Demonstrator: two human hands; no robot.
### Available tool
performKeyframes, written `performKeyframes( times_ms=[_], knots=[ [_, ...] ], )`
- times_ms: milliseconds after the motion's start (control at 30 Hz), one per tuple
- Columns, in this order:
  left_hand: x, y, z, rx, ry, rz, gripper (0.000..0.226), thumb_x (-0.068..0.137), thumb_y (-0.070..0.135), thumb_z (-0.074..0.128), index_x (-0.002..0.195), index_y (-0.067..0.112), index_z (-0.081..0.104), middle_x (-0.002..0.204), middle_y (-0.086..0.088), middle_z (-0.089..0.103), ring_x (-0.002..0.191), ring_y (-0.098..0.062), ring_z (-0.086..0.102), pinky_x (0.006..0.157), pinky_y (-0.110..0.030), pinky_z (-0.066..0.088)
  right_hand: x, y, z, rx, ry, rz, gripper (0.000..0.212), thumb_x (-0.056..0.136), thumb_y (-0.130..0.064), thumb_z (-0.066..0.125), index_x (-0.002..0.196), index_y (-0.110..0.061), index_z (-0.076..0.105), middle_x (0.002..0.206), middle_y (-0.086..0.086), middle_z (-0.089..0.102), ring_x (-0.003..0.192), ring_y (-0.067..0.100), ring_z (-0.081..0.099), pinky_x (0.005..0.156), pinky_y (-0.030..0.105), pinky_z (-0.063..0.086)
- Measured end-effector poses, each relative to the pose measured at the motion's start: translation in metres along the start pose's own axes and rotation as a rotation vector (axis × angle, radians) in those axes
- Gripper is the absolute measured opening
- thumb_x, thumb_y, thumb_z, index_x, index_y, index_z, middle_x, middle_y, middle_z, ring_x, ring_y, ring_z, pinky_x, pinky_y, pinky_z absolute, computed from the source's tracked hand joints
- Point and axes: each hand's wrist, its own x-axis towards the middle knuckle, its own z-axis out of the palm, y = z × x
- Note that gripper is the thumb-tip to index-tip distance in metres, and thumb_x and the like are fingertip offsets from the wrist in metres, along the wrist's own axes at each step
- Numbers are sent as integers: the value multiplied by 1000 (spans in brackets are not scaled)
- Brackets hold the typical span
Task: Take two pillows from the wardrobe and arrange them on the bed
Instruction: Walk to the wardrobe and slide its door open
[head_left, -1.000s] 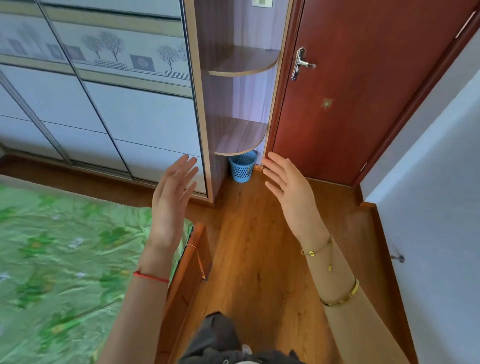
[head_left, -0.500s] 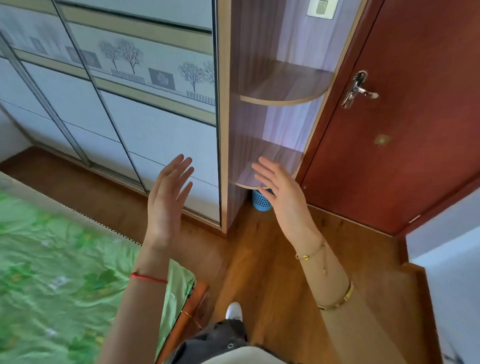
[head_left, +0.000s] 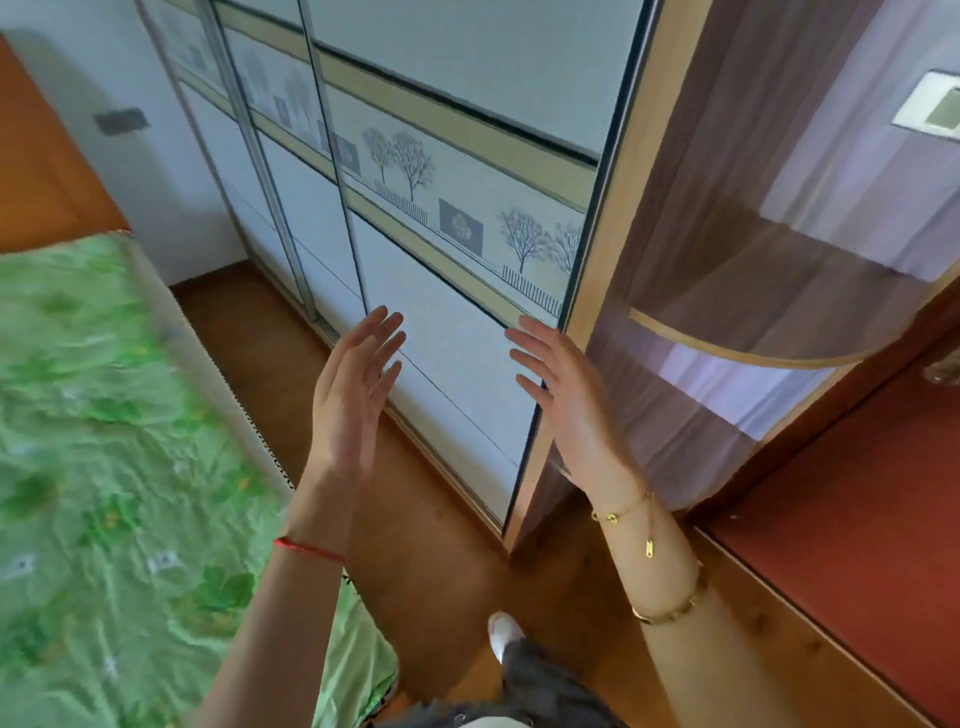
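From your head view, your left hand (head_left: 345, 395) and right hand (head_left: 574, 402) were raised before the wardrobe (head_left: 447, 364), each grip spread with fingers apart and holding nothing. The wardrobe's sliding doors stood shut, so no pillows showed. Left of the wardrobe lay the bed (head_left: 104, 441) under its green sheet, across a strip of wooden floor (head_left: 436, 551).

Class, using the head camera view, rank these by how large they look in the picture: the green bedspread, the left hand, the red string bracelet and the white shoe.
1. Green bedspread
2. Left hand, though it is near the camera
3. Red string bracelet and white shoe: too alike to rank, and the shoe is partly hidden.
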Motion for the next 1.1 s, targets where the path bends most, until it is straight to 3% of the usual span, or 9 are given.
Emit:
performKeyframes(
  times_ms=[533, 800, 1000, 1100],
  knots=[
    [119, -12, 4, 67, 428, 174, 35, 108, 18, 39, 137, 21, 57, 138, 2, 65, 130, -12, 60, 117, -42, 40, 207, 5, 34, -3, -429, 143, 38, 104, -36, 40, 130, -20, 61, 128, -1, 66, 125, 15, 58, 113, 43, 39],
    [188, -1, -53, 69, 539, 222, 37, 108, 18, 38, 141, 17, 55, 140, 0, 64, 131, -12, 59, 115, -38, 43, 285, 28, 112, 3, -562, 156, 39, 105, -36, 37, 134, -21, 58, 129, -5, 66, 122, 10, 59, 109, 34, 42],
    [264, 25, -119, 94, 548, 227, 33, 108, 19, 38, 135, 22, 58, 139, 0, 64, 130, -12, 60, 115, -39, 43, 352, 46, 191, 2, -558, 145, 39, 105, -36, 36, 135, -21, 56, 130, -5, 64, 120, 7, 59, 103, 27, 45],
    [306, 41, -153, 106, 535, 214, 33, 108, 20, 38, 135, 22, 58, 138, 1, 65, 130, -11, 60, 115, -39, 42, 386, 52, 234, 15, -553, 145, 41, 106, -34, 33, 138, -18, 53, 134, -2, 62, 122, 9, 57, 108, 30, 43]
  ],
)
